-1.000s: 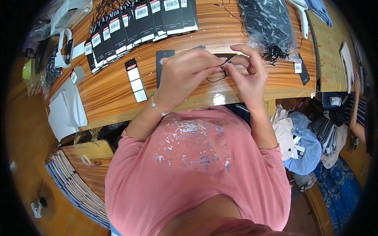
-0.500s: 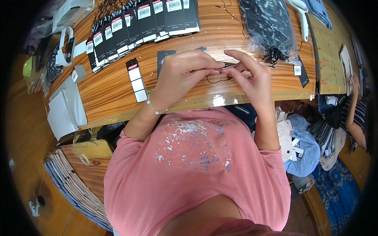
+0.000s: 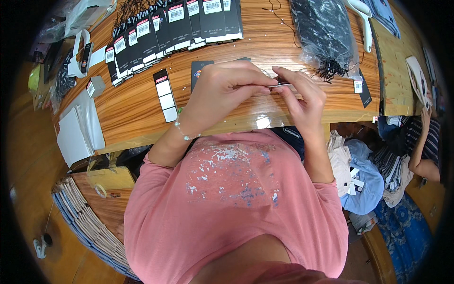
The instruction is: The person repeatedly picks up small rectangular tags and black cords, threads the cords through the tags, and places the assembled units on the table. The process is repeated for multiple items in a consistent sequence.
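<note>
Both hands meet over the near half of the wood-grain table. My left hand [image 3: 229, 81] is closed, its thumb and fingers pinching one end of a thin dark hang tag [image 3: 281, 84] seen nearly edge-on. At the tag's other end my right hand [image 3: 305, 92] pinches with thumb and forefinger. The fingers cover most of the tag. Behind my left hand lies a dark tag [image 3: 198, 71], partly hidden. To its left is a long black tag with white panels [image 3: 164, 97].
Rows of black barcoded tags [image 3: 175, 28] with strings fill the back left. A clear bag of black strings [image 3: 324, 35] lies back right, near a white-handled tool [image 3: 366, 28]. White papers [image 3: 75, 135] sit at the left edge. Another person's arm [image 3: 421, 142] handles pale cloth far right.
My hands have shifted slightly right with the tag. The dark string loop that hung below my fingers no longer shows. At far right the other person's hand has moved lower, against the pale cloth.
</note>
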`<act>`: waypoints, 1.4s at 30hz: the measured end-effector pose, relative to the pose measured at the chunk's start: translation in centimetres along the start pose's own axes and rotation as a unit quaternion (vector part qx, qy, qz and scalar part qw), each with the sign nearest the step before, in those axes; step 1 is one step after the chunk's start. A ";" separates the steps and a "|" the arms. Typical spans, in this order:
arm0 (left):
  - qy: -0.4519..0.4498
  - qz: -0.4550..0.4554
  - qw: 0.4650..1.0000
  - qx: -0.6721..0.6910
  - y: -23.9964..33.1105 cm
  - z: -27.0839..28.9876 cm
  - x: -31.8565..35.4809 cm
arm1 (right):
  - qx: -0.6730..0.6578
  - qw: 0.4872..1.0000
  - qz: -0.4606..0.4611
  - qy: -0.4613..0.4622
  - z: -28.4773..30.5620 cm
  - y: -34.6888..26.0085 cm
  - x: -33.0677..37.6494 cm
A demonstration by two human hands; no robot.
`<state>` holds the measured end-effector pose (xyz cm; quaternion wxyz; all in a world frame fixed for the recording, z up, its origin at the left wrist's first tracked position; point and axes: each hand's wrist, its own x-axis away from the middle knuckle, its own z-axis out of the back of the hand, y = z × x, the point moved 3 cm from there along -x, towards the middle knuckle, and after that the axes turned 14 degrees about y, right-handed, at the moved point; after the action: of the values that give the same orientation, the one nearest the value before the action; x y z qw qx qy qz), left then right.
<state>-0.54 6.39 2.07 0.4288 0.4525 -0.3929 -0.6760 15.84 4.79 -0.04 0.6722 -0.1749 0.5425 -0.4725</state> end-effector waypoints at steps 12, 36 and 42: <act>0.043 -0.101 0.989 -0.102 -0.1 -0.2 0.5 | -0.296 0.885 -0.359 -0.025 -0.7 1.2 0.5; 0.071 0.011 0.983 -0.169 -3.1 9.2 2.8 | -0.403 0.879 -0.226 0.120 1.5 -3.0 -2.5; 0.124 0.152 0.914 -0.355 -8.3 14.8 6.9 | -0.399 0.890 -0.187 0.118 1.8 -1.9 -2.6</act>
<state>-17.94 4.75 -3.32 0.7042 0.2847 -0.1347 -0.6363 16.67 5.55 3.50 0.3758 -0.4701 0.7177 -0.3502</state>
